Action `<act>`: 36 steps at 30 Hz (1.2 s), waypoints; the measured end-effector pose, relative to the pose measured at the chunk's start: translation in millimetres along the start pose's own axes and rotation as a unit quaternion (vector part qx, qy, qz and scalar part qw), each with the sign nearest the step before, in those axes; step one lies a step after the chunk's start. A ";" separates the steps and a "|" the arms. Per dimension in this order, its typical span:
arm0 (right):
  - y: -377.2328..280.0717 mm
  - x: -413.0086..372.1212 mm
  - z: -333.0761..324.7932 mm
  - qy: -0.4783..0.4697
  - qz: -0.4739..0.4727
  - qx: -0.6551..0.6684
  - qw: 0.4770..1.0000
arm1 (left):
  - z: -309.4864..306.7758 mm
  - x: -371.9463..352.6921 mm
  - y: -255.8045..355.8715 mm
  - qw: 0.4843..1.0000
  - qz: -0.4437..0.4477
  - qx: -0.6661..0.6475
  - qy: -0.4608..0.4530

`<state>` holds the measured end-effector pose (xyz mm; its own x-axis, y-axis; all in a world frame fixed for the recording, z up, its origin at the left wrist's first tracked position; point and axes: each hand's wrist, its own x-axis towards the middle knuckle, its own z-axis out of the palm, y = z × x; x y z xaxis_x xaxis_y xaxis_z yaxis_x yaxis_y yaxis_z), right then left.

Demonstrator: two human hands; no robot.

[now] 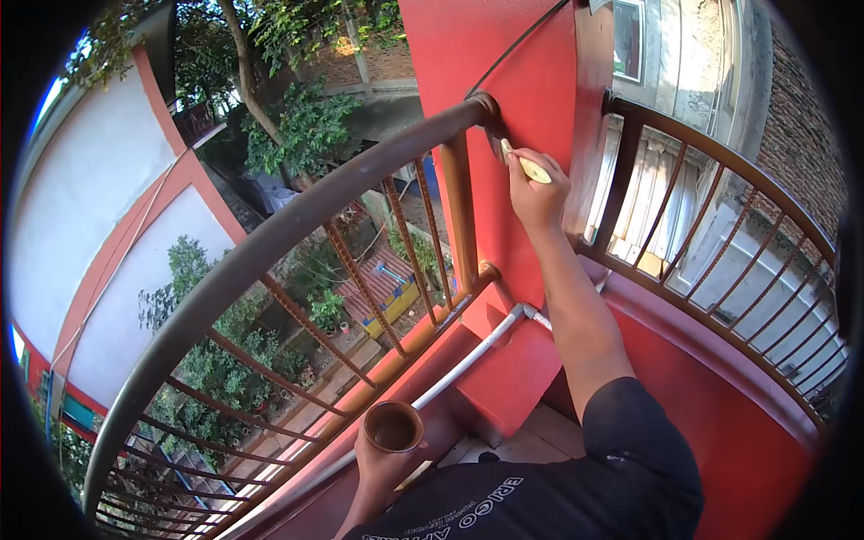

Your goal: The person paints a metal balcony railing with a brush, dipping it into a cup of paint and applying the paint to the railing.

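My right hand (536,193) is raised to the red pillar (522,81) and grips a paintbrush (522,164) with a pale handle. Its bristles touch the end of the brown top rail (297,211) where the rail meets the pillar. My left hand (382,463) is low near my body and holds a small round cup (393,426) of dark brown paint, upright.
The curved balcony railing (360,279) with thin bars runs along the left. A second railing (720,225) stands to the right of the pillar. A white pipe (472,354) lies along the red base wall. Trees and neighbouring buildings lie below and beyond.
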<state>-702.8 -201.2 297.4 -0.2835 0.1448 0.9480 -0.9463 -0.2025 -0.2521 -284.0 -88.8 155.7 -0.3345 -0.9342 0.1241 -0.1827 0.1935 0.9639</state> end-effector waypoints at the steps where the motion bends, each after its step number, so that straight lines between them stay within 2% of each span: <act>1: 0.5 -7.8 -4.1 -0.012 0.005 -0.004 1.000 | 0.5 0.1 4.0 0.999 -0.040 -0.019 0.001; 4: -18.0 20.8 -2.3 0.059 -0.020 0.023 0.998 | -3.4 10.1 -41.5 0.999 -0.022 -0.050 0.001; 5: -23.6 30.4 0.2 0.082 -0.024 0.029 0.996 | -2.4 9.9 -39.1 0.999 -0.019 -0.028 0.000; 7: -18.9 45.9 15.1 0.080 -0.026 0.038 0.996 | -0.8 9.8 -28.7 1.000 -0.012 0.018 -0.004; 10: -2.3 22.6 27.4 0.079 -0.021 0.036 0.996 | 5.5 5.8 -14.9 0.999 -0.010 -0.030 0.015; 13: 0.5 -1.8 23.7 0.072 0.013 0.034 0.997 | -4.7 9.5 -40.3 0.999 0.020 0.033 0.020; 16: 2.1 -9.5 20.4 0.074 0.020 0.037 0.996 | -8.8 13.3 -48.5 0.999 0.033 -0.001 0.025; 23: 4.9 -33.4 13.0 0.045 0.059 0.045 0.996 | -3.3 7.5 -30.4 0.999 0.015 0.018 0.036; 26: 6.5 -18.3 16.8 0.039 0.049 0.025 0.998 | -5.6 4.1 -31.4 0.999 0.015 0.014 0.037; 28: 0.6 3.3 17.9 0.047 0.051 0.024 0.997 | -6.3 5.2 -38.2 0.999 0.005 0.002 0.036; 31: -6.9 22.9 16.5 0.075 0.041 0.037 0.996 | 0.2 0.9 -16.3 0.998 -0.010 -0.048 0.030; 34: -18.4 23.8 9.1 0.128 0.001 0.040 0.991 | -4.7 0.8 -29.4 0.999 0.028 0.022 0.028; 36: -13.6 14.4 15.5 0.128 0.000 0.036 0.991 | -4.9 -0.7 -24.3 0.999 -0.009 0.015 0.027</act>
<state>-691.6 -211.4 317.5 -0.3216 0.3836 0.8657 -0.9355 -0.2699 -0.2280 -274.7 -94.4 133.4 -0.2808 -0.9523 0.1192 -0.2164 0.1838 0.9588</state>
